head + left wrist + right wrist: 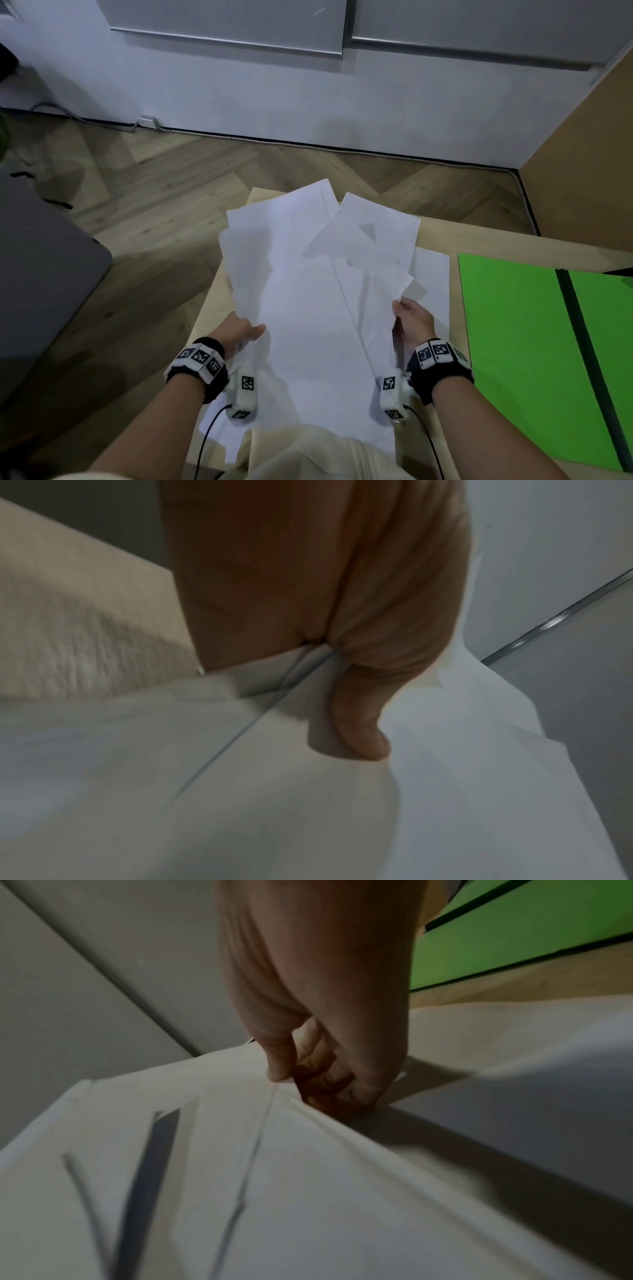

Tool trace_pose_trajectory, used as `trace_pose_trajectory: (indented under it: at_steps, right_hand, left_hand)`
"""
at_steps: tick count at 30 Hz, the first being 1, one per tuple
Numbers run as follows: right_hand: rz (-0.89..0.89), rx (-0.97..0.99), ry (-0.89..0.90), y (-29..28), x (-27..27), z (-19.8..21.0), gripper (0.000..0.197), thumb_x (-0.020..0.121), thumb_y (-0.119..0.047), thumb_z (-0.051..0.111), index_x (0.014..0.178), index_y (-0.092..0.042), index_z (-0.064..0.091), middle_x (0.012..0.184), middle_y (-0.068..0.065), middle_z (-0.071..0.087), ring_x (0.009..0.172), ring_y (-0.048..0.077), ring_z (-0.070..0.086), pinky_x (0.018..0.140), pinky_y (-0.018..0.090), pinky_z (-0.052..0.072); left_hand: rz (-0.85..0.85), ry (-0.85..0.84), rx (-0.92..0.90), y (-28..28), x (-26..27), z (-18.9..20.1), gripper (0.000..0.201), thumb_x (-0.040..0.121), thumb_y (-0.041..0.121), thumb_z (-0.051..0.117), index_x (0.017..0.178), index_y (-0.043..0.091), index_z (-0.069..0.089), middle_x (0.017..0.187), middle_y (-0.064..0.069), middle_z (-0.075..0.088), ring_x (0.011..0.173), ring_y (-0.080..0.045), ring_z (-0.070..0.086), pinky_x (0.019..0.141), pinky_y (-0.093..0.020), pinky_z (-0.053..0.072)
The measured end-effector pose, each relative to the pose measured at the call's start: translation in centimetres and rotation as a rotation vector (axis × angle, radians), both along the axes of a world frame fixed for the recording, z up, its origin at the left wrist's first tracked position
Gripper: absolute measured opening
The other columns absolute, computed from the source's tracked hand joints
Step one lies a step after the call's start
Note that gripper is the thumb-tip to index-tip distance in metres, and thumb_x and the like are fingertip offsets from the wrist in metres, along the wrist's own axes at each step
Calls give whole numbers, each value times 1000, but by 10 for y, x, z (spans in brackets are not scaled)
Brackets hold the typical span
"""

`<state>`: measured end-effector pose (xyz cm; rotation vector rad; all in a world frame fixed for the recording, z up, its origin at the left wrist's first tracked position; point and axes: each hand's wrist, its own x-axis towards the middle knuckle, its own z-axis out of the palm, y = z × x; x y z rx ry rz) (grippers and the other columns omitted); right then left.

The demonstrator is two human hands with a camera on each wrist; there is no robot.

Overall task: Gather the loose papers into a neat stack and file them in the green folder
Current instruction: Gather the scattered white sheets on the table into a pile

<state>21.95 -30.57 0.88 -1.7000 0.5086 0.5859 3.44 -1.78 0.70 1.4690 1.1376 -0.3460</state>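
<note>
Nearest the body, both forearms reach forward over the near edge of the desk (442,233), each wrist wearing a black band with marker tags. The left hand (239,330) holds the left margin of the loose papers (308,308): the left wrist view shows its thumb pressed flat on top of the sheets, while the other fingers go under the paper and are hidden, so the hold reads as a pinch across the edge. The right hand (412,322) grips the right margin, and the right wrist view shows its thumb and curled fingers (329,1085) nipped onto the sheets, which crease where they are caught.

The step in hand is the gathering. The papers are lifted as one ragged bundle between the two hands, but they are far from neat: beyond the hands the sheets fan out at different angles, corners poke out toward the far end of the desk, and at least one sheet lies flat beneath the bundle on the right.

The next move, as I judge it, calls for drawing the stray sheets in and squaring the edges, perhaps by tapping the bundle on the desk, with a hold loose enough to let sheets slide into line.

To the right, just beside the papers, the green folder (513,325) lies open and flat, awaiting the stack.
</note>
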Motion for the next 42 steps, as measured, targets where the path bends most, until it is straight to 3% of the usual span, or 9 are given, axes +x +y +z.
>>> trace_pose_trajectory:
  at_steps: [3, 11, 13, 15, 18, 24, 29, 33, 42]
  right_hand:
    - [4, -159, -33, -11, 1, -4, 25, 88, -12, 63, 110, 0, 66, 95, 12, 62, 87, 25, 55, 85, 35, 52]
    - [492, -692, -28, -24, -5, -4, 32, 77, -1, 55, 58, -16, 34, 64, 6, 37, 57, 19, 36, 56, 25, 29]
    - [479, -765, -4, -31, -3, 2, 16, 76, -10, 66, 71, -12, 51, 86, 10, 52, 77, 25, 54, 69, 29, 42]
    - [327, -813, -20, -41, -3, 3, 53, 71, -25, 77, 114, -3, 53, 124, 20, 48, 114, 38, 49, 91, 42, 44]
    - [150, -772, -31, -46, -8, 9, 90, 68, -27, 83, 136, 7, 34, 140, 28, 36, 127, 44, 40, 98, 49, 41]
    - [83, -431, -82, -31, -9, -4, 76, 73, -15, 79, 136, 3, 41, 137, 22, 52, 124, 38, 53, 103, 44, 44]
    - [267, -483, -117, -23, -8, -11, 30, 78, -4, 68, 106, 4, 66, 112, 21, 69, 102, 36, 65, 89, 38, 51]
    - [251, -492, -129, -16, -6, -6, 34, 81, 3, 53, 115, 8, 55, 120, 24, 60, 107, 39, 61, 87, 38, 49]
    - [556, -195, 49, -9, -20, -18, 48, 90, 4, 36, 134, -6, 50, 134, 11, 56, 125, 30, 50, 110, 44, 38]
  left_hand:
    - [156, -45, 19, -3, -6, 18, 7, 88, -6, 56, 85, -1, 53, 79, -14, 51, 66, -24, 47, 54, -27, 44]
    - [381, -101, 238, -5, -3, 24, 23, 79, -3, 60, 102, 2, 60, 91, -12, 63, 89, -29, 64, 81, -33, 52]
    - [356, -96, 339, 2, 2, 9, 36, 64, 19, 64, 94, -1, 66, 102, -17, 68, 100, -36, 66, 90, -45, 54]
    - [247, -10, 422, 2, 8, 6, 53, 64, 29, 63, 103, -7, 65, 117, -21, 60, 111, -41, 59, 96, -48, 51]
    - [187, 51, 411, -5, 17, 15, 48, 75, 16, 63, 117, -7, 56, 126, -20, 51, 116, -41, 53, 98, -45, 49]
    - [166, -34, 348, 26, 27, -81, 64, 50, 29, 57, 100, -12, 59, 109, -27, 62, 91, -39, 70, 70, -50, 59]
    - [68, 114, 441, -16, 36, 9, 56, 64, 24, 65, 107, -11, 54, 118, -20, 50, 108, -41, 57, 88, -47, 53]
    - [-71, 311, 625, -35, 41, 32, 35, 77, 23, 63, 101, -3, 59, 125, -19, 39, 110, -40, 43, 94, -45, 45]
    - [266, -118, 319, -27, 51, 20, 56, 85, 15, 60, 134, 2, 36, 119, -15, 57, 107, -35, 60, 86, -38, 50]
